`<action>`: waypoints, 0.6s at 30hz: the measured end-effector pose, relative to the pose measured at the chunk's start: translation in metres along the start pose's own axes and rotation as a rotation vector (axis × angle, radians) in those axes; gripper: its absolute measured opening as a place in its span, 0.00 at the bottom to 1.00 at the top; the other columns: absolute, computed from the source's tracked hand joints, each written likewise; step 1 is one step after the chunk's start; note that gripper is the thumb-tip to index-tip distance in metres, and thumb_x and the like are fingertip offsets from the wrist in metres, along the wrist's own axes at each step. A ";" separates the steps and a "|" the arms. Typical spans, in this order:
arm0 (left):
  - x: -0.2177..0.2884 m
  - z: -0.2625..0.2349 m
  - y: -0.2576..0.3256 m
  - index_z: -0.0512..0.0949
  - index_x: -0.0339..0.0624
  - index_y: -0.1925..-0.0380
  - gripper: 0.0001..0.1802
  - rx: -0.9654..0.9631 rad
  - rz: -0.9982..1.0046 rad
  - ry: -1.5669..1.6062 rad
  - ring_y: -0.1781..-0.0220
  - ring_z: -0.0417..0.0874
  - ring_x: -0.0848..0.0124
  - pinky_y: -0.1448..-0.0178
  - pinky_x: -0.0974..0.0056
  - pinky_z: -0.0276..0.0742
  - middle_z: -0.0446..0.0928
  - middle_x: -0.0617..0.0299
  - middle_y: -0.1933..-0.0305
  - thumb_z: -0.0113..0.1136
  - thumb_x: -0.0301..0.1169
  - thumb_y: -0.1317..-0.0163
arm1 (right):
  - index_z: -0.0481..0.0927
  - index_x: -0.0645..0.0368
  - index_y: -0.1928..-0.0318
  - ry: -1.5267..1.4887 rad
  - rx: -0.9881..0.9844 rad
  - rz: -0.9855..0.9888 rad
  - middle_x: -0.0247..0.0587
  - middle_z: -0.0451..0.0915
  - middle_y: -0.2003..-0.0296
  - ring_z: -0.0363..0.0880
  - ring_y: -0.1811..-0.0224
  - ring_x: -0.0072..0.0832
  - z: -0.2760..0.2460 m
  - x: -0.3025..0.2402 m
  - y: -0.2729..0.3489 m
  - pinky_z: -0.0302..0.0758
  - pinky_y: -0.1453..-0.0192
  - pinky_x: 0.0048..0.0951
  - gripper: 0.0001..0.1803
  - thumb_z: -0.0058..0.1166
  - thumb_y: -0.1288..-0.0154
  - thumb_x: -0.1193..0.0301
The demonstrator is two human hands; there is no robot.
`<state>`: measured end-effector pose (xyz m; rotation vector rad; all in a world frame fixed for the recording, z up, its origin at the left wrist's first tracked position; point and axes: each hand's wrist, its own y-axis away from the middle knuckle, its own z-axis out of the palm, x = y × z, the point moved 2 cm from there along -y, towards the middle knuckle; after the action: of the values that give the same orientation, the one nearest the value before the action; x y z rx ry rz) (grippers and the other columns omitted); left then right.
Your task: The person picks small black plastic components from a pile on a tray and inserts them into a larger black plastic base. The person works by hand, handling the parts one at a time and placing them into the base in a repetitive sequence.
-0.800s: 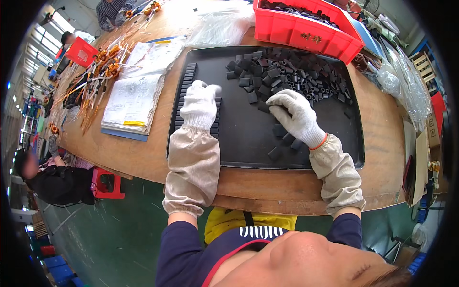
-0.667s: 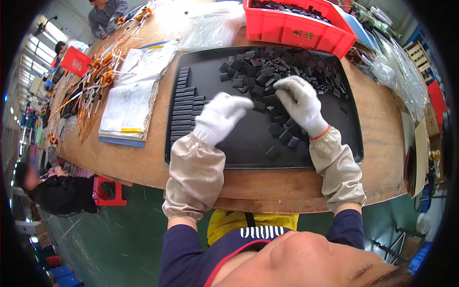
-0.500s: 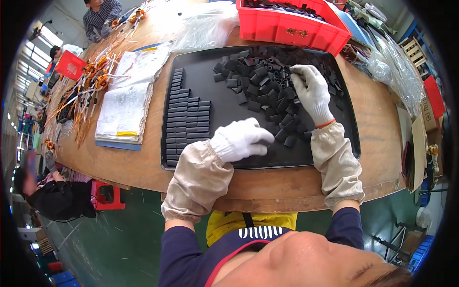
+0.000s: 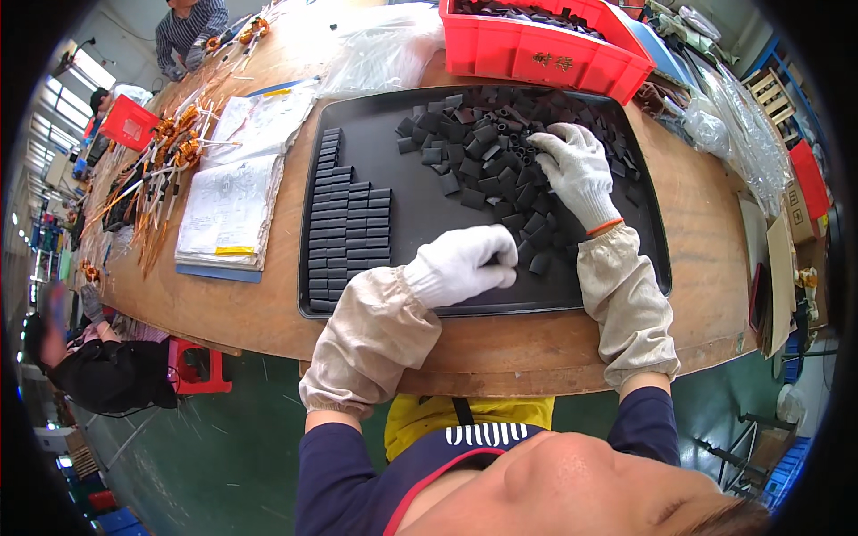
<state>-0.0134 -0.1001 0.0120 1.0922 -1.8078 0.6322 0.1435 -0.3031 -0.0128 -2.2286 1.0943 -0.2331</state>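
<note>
Left hand (image 4: 465, 265) has moved from the tray's left side, where it covers the rows in the earliest frame, to a place over the middle of the near edge; its fingers, stretched out in the frame just before, are now curled in toward the thumb. Right hand (image 4: 579, 177) has moved farther up the pile compared with the earliest frame.

Left hand: white knit glove, fingers bent, thumb side facing the pile; cannot tell whether a piece is pinched. Right hand: same kind of glove, orange band at the cuff, fingers arched with the tips at the pile; cannot tell whether they grip anything. Beige sleeve covers (image 4: 375, 330) on both forearms.

Loose pile of short black tubes (image 4: 478, 165): spread over the tray's far and right-hand part, pieces at mixed angles, some with open ends up. Rows of black tubes (image 4: 353, 223): lying side by side in columns along the tray's left wall, with stepped upper ends. Both are in the dark shallow tray (image 4: 380, 147), which rests on the wooden surface (image 4: 500, 348).

Beyond the tray: red bin (image 4: 536, 61) holding more black pieces; clear plastic sheets (image 4: 384, 58) beside it. Left of the tray: open papers (image 4: 223, 210), then copper-coloured coils with wires (image 4: 183, 147). Farther left, a seated person (image 4: 116, 371) near a red stool (image 4: 201, 380).
</note>
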 end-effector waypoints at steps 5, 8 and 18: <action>-0.003 -0.018 0.007 0.81 0.42 0.41 0.18 0.149 -0.147 0.821 0.65 0.75 0.84 0.57 0.74 0.77 0.77 0.75 0.62 0.63 0.26 0.30 | 0.87 0.43 0.54 0.004 -0.052 0.000 0.35 0.81 0.48 0.75 0.38 0.39 0.004 0.000 0.003 0.70 0.34 0.44 0.13 0.67 0.41 0.68; -0.006 -0.023 0.007 0.80 0.43 0.40 0.17 0.355 -0.205 0.976 0.66 0.79 0.83 0.59 0.74 0.80 0.79 0.73 0.58 0.62 0.29 0.27 | 0.85 0.46 0.57 -0.012 -0.057 -0.004 0.34 0.81 0.50 0.76 0.39 0.39 0.004 0.002 0.000 0.71 0.35 0.45 0.11 0.67 0.42 0.68; -0.034 -0.024 -0.002 0.75 0.39 0.36 0.20 0.473 -0.143 1.213 0.62 0.84 0.76 0.58 0.71 0.85 0.79 0.65 0.56 0.60 0.26 0.26 | 0.82 0.54 0.63 -0.609 0.176 0.146 0.40 0.84 0.65 0.84 0.58 0.42 -0.011 -0.026 -0.004 0.79 0.50 0.42 0.09 0.67 0.45 0.76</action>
<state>0.0053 -0.0687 -0.0069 0.7920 -0.5357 1.3036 0.1250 -0.2861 0.0013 -1.8624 0.8488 0.3770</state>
